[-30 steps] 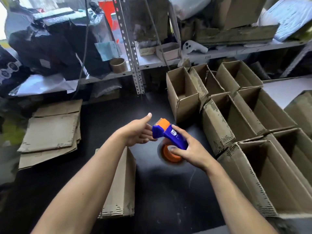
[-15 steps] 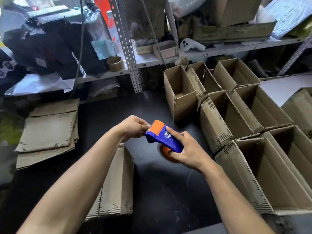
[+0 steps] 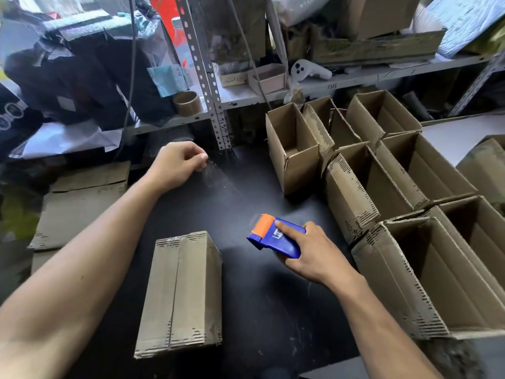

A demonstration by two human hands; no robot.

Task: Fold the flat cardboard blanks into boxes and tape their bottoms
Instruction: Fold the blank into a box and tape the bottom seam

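A folded cardboard box (image 3: 180, 291) stands on the black table (image 3: 259, 310) with its closed flaps up and a seam down the middle. My right hand (image 3: 314, 255) grips a blue and orange tape dispenser (image 3: 276, 236) just right of the box. My left hand (image 3: 177, 165) is raised behind the box and pinches the end of a clear tape strip (image 3: 226, 184), which stretches back to the dispenser. Neither hand touches the box.
A stack of flat cardboard blanks (image 3: 79, 203) lies at the left. Several open folded boxes (image 3: 382, 187) crowd the right side. A metal shelf (image 3: 273, 94) with clutter and an upright post (image 3: 207, 77) runs along the back.
My hands have drawn apart: the left went up and back with the tape end, the right came down and toward me with the dispenser. The box shows more fully.
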